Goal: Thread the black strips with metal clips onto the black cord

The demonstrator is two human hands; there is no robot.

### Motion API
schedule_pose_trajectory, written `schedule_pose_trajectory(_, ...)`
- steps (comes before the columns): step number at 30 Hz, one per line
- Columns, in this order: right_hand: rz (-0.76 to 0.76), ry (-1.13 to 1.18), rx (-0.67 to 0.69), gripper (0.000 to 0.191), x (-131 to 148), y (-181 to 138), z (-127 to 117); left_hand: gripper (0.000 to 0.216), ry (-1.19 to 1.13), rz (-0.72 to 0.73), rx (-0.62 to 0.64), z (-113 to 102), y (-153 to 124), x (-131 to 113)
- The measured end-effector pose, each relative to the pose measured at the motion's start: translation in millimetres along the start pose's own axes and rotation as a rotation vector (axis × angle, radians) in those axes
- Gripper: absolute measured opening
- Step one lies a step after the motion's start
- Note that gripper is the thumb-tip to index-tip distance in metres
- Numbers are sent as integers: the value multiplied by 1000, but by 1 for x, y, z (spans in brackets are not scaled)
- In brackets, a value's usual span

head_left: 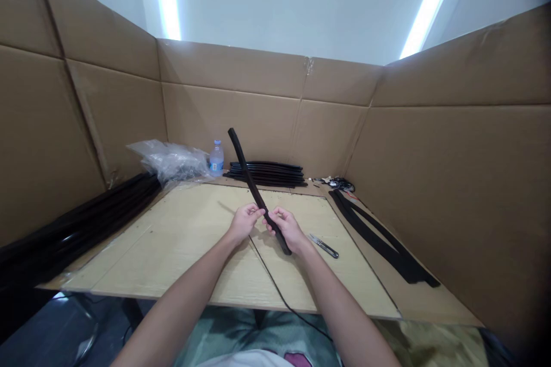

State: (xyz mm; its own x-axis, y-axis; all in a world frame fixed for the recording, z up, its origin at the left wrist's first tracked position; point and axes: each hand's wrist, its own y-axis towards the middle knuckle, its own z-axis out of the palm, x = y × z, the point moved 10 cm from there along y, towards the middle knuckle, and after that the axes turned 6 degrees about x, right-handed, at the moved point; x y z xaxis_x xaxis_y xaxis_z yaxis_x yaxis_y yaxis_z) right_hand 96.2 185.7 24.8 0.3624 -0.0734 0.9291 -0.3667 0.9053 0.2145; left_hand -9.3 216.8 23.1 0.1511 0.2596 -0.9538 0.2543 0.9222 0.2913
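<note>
Both hands hold a long black tube point(246, 168) that slants up and away from me over the wooden tabletop point(181, 241). My left hand point(244, 222) pinches it about midway, fingers closed on it. My right hand point(287, 229) wraps round its near end, which sticks out below the palm. A thin black wire point(275, 287) runs from the near end across the table toward my lap.
Small snips point(323, 246) lie just right of my right hand. Black tubes are stacked at the back point(269, 174) and along the left edge point(77, 223). Flat black strips point(383, 241) lie on the right. A water bottle point(216, 158) and plastic bags point(172, 160) sit back left. Cardboard walls enclose the table.
</note>
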Motion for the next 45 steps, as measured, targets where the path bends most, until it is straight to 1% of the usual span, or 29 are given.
schedule_pose_trajectory(2, 8, 5, -39, 35, -3, 1, -4, 35, -7, 11, 23, 3, 1, 0)
schedule_pose_trajectory(3, 21, 13, -50, 38, -5, 1, -6, 35, -14, 19, 38, 5, 1, -1)
schedule_pose_trajectory(5, 59, 10, -37, 43, -9, 0, -6, 36, -33, 25, 66, 8, 0, -3)
schedule_pose_trajectory(8, 92, -35, 5, 36, -11, -1, -5, 36, -75, 4, 95, 14, -4, -4)
schedule_pose_trajectory(11, 78, -26, -6, 34, -10, -2, -6, 36, -122, -13, 114, 18, -6, -4)
schedule_pose_trajectory(16, 4, -14, -13, 44, -4, -2, 0, 31, -128, -10, 201, 28, -7, -3)
schedule_pose_trajectory(18, -18, -41, -16, 42, 0, -2, 2, 31, -115, -12, 194, 27, -6, -1)
schedule_pose_trajectory(22, -31, -46, -28, 32, 4, -2, 2, 33, -123, -37, 145, 23, -6, 4)
schedule_pose_trajectory(24, -47, -62, -42, 31, 6, -2, 1, 34, -133, -48, 125, 22, -6, 6)
schedule_pose_trajectory(31, -37, -203, -87, 39, 10, -5, -5, 36, -107, -19, 112, 23, -7, -2)
schedule_pose_trajectory(35, -21, -253, -107, 43, 12, -7, -7, 34, -102, -13, 126, 26, -7, -1)
schedule_pose_trajectory(39, -3, -229, -106, 42, 11, -7, -6, 33, -114, -4, 130, 25, -6, 3)
schedule_pose_trajectory(42, -38, -180, -108, 38, 12, -5, -6, 35, -120, -2, 107, 20, -4, 6)
schedule_pose_trajectory(45, -88, -152, -62, 33, 16, -4, -1, 38, -123, 1, 69, 13, -2, 6)
